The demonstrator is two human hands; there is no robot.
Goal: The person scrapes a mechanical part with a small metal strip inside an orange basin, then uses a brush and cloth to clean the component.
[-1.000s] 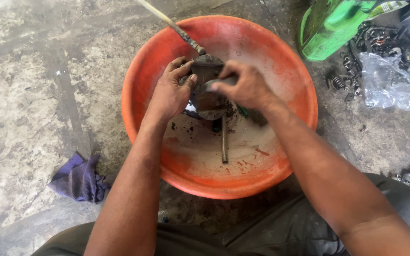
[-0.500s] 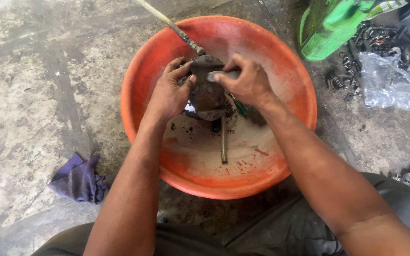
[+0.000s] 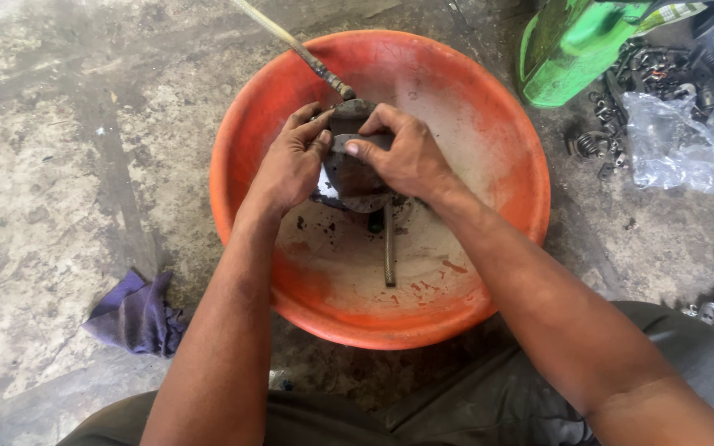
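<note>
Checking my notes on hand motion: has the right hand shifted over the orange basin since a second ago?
Yes. The right hand slid slightly leftward toward the left hand, judged against the orange basin.

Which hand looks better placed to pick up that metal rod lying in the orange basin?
Probably the right hand: the rod lies just below it, while the left hand sits farther off. Both hold the dark metal part.

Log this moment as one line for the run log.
left hand: grips dark metal part | right hand: grips same part | location: over orange basin | nearby: brush, purple rag
</note>
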